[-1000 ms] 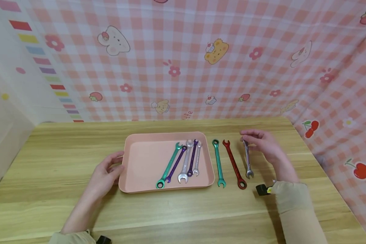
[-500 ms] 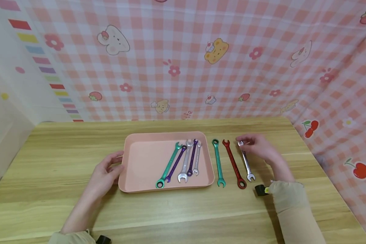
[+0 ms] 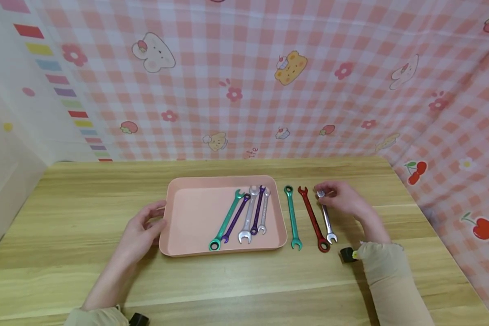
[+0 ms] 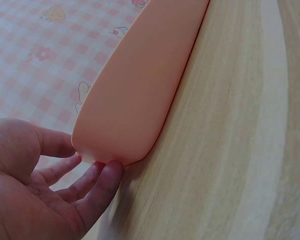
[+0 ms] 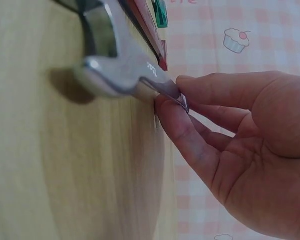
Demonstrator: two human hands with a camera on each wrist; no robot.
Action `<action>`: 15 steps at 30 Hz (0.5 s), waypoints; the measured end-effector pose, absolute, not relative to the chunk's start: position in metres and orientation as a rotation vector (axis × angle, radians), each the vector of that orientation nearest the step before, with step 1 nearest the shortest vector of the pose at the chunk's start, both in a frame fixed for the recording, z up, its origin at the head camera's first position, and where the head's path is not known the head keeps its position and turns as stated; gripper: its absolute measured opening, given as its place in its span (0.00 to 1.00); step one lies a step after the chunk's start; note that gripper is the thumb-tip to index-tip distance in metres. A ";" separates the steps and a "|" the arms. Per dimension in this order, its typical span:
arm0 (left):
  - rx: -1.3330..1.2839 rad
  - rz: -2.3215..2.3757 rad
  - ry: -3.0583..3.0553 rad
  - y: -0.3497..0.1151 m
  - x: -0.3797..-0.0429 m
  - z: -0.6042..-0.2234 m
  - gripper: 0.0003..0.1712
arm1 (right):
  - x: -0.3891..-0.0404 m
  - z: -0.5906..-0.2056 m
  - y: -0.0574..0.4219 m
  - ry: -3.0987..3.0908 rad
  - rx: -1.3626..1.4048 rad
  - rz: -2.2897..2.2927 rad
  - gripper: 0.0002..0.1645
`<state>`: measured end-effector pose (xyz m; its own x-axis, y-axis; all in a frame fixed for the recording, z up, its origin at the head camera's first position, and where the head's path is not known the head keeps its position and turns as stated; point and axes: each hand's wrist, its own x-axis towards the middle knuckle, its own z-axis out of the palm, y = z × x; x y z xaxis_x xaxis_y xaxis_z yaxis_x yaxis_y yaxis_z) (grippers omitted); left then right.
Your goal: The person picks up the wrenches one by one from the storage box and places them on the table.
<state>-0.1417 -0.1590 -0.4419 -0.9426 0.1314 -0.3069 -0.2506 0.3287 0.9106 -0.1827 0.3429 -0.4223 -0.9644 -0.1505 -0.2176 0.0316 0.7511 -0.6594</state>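
Note:
My right hand [image 3: 342, 198] pinches the upper end of a silver combination wrench [image 3: 328, 222] between thumb and fingers. In the right wrist view, the wrench's large open end [image 5: 109, 65] is near the camera, just off the wood. To its left in the head view lie a red wrench [image 3: 313, 217] and a green wrench [image 3: 292, 219]. My left hand [image 3: 141, 228] rests its fingertips on the outside of the pink tray [image 3: 187, 252] at the left end; in the left wrist view the fingers touch the tray's end wall [image 4: 119, 110].
Inside the tray, on its right half, lie a green wrench [image 3: 226, 220], two purple wrenches [image 3: 237, 217] and two silver wrenches [image 3: 248, 217]. A pink checked cloth [image 3: 212, 81] hangs behind the wooden table [image 3: 228, 290].
My right hand has shifted slightly left with the silver wrench, bringing its lower end closer to the red wrench. My left hand and the tray have stayed in place.

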 end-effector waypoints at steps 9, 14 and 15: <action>-0.094 1.645 2.284 -0.159 -0.141 -0.441 0.33 | -0.183 -0.420 0.336 2.753 -0.090 -0.906 0.25; -0.094 1.646 2.280 -0.159 -0.141 -0.441 0.33 | -0.181 -0.418 0.333 2.773 -0.100 -0.873 0.25; -0.092 1.647 2.277 -0.159 -0.141 -0.441 0.33 | -0.181 -0.418 0.333 2.775 -0.101 -0.871 0.25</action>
